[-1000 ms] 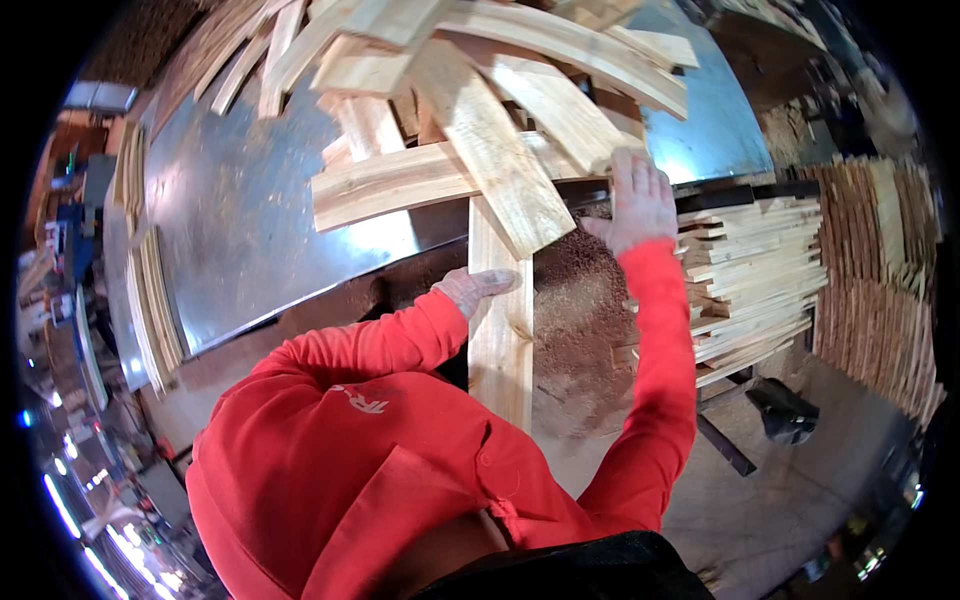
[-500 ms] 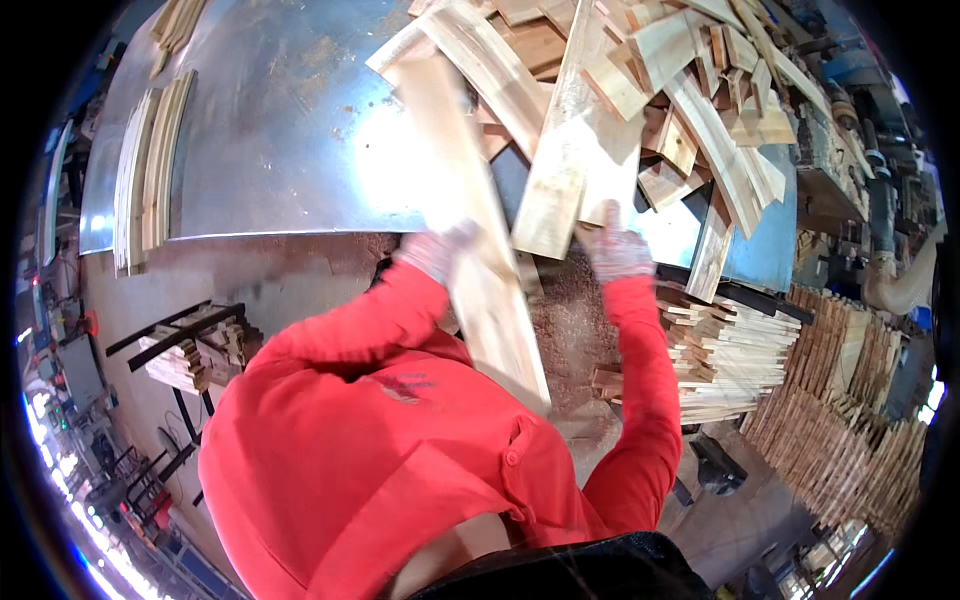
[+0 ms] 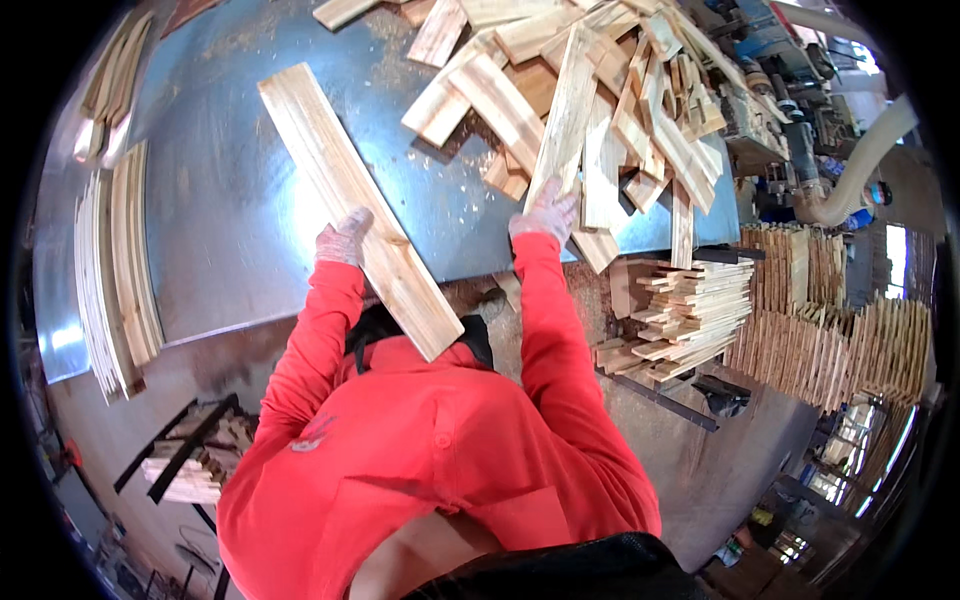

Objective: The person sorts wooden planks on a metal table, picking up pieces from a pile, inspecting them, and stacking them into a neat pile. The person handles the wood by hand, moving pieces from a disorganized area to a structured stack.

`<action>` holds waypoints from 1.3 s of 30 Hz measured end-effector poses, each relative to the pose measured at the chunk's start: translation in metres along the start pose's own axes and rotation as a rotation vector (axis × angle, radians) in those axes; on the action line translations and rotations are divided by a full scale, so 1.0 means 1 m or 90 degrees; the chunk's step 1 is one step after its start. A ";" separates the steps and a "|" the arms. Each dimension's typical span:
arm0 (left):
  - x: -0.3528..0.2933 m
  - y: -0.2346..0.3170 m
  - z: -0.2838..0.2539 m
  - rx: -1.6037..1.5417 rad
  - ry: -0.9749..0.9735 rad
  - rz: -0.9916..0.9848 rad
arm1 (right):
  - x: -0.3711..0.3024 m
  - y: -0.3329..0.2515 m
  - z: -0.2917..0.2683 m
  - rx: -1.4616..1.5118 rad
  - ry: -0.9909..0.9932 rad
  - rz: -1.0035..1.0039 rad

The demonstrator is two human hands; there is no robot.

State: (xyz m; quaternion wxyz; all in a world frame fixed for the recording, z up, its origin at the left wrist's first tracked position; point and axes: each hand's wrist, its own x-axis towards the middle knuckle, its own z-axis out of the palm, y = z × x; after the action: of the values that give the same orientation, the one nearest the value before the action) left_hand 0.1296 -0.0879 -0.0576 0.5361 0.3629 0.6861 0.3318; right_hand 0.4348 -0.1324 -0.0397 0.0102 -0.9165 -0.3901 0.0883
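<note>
My left hand (image 3: pixel 345 237), in a pale glove, is closed on the edge of a long wooden board (image 3: pixel 345 175). That board lies slanted over the metal table, its near end jutting past the table edge toward my chest. To the right, my gloved right hand (image 3: pixel 548 212) grips the near end of another wooden board (image 3: pixel 563 125). This second board rests on a jumbled pile of boards (image 3: pixel 500 100) of differing lengths. The undersides of both boards and some of my fingertips are hidden.
Neat stacks of narrow boards (image 3: pixel 130 250) lie along the table's left side. Below the table edge at right sits a stack of wood strips (image 3: pixel 700 310), with taller stacks (image 3: pixel 830 335) beyond. A black-framed rack (image 3: pixel 190 450) stands lower left. A pale hose (image 3: pixel 860 170) curves at upper right.
My left hand has moved left, carrying the long board away from the pile over the bare metal. My right hand has shifted from a shorter board to the neighbouring long one. The view has shifted.
</note>
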 end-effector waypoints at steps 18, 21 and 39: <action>0.039 0.020 -0.054 0.471 0.401 0.052 | -0.020 -0.019 0.000 0.984 -0.622 -0.204; 0.018 0.015 -0.031 -0.016 0.147 0.121 | -0.010 -0.029 0.008 1.005 -0.726 -0.287; -0.030 0.202 -0.078 1.007 -0.119 0.478 | 0.072 0.023 -0.033 0.611 -0.401 -0.486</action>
State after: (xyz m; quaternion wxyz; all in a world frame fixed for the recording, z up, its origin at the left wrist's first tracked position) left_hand 0.0873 -0.0143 0.1432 0.0371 0.8551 0.5038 -0.1170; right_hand 0.5054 -0.0953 -0.0202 0.3315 -0.5399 -0.5876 0.5033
